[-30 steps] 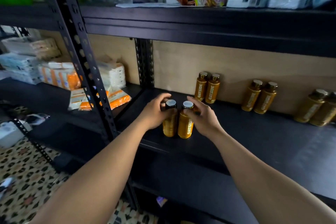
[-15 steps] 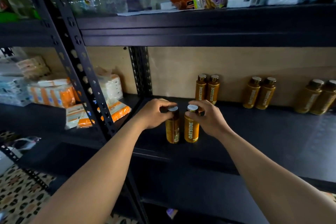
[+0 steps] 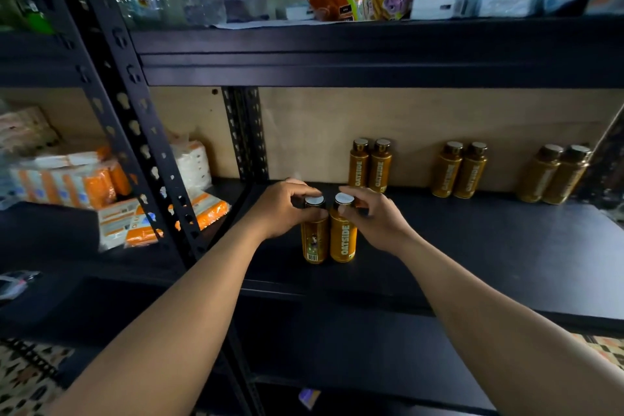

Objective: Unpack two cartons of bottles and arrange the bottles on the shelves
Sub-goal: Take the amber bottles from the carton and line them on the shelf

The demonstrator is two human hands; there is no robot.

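Two golden-brown bottles with silver caps stand upright and touching near the front of the black shelf [image 3: 489,246]. My left hand [image 3: 285,209] grips the neck of the left bottle [image 3: 314,240], whose barcode side faces me. My right hand [image 3: 378,219] grips the neck of the right bottle [image 3: 343,240], its OATSIDE label facing front. At the back of the shelf, against the brown backboard, three more pairs of the same bottles stand: one pair [image 3: 369,167] just behind my hands, a second pair [image 3: 461,170] further right, a third pair [image 3: 553,176] near the right end.
A perforated black upright [image 3: 135,132] divides this bay from the left bay, which holds orange and white packs [image 3: 71,179]. The shelf above [image 3: 371,47] carries snack bags and tissue packs. A lower shelf [image 3: 337,341] sits below. Patterned floor shows at the bottom left.
Both hands have stayed on the two front bottles. The left bottle has turned so its barcode side faces me. The camera view has shifted slightly.
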